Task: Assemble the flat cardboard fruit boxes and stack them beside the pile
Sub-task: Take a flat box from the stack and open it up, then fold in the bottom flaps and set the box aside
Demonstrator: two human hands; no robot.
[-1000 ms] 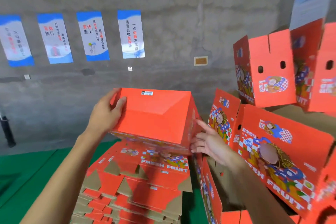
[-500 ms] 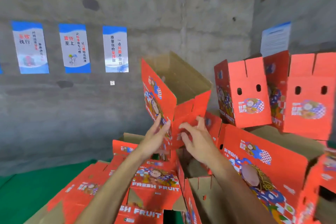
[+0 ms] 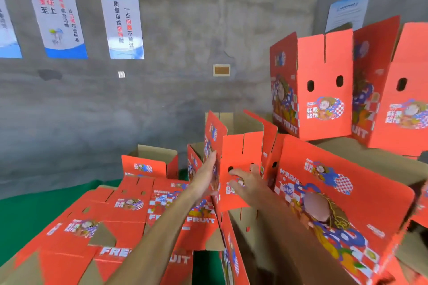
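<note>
1. Concrete wall (image 3: pixel 185 30) bears four posters (image 3: pixel 120 21).
2. Straight fingers press one upright box (image 3: pixel 240 152): left hand (image 3: pixel 205 176) on its side, right hand (image 3: pixel 249 184) on its front.
3. It is between the flat pile (image 3: pixel 115 222) and the assembled stack (image 3: pixel 324 180).

rightmost box (image 3: pixel 407 69) cut off.

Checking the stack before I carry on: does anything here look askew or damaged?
No damage shows, but the stacking is untidy. The large box at front right lies tipped on its side, with an upright box standing above it. The flat pile on the left is fanned out, not squared.
</note>
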